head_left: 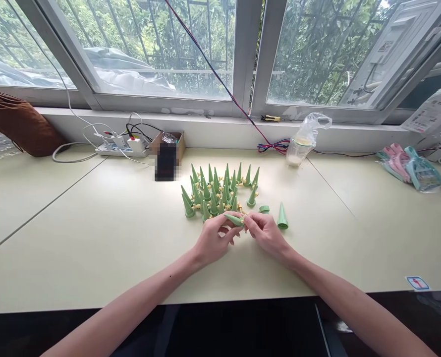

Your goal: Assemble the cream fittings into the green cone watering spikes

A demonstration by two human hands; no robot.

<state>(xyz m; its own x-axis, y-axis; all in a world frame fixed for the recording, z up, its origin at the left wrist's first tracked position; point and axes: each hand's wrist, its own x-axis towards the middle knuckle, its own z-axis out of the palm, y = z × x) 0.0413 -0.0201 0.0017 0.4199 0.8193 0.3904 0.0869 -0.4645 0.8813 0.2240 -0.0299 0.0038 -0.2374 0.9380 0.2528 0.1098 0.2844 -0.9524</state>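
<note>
I hold a green cone (233, 219) tilted in my left hand (213, 239) while my right hand (268, 233) pinches its wide end, just in front of the standing cones (206, 191) on the table (112, 238).

I count one left hand (213, 241), one right hand (268, 231), one held cone (234, 220); from there, one loose cone (282, 217) at three o'clock, one cap (264, 209) at two, over twenty clustered cones (206, 192) at eleven.
</note>
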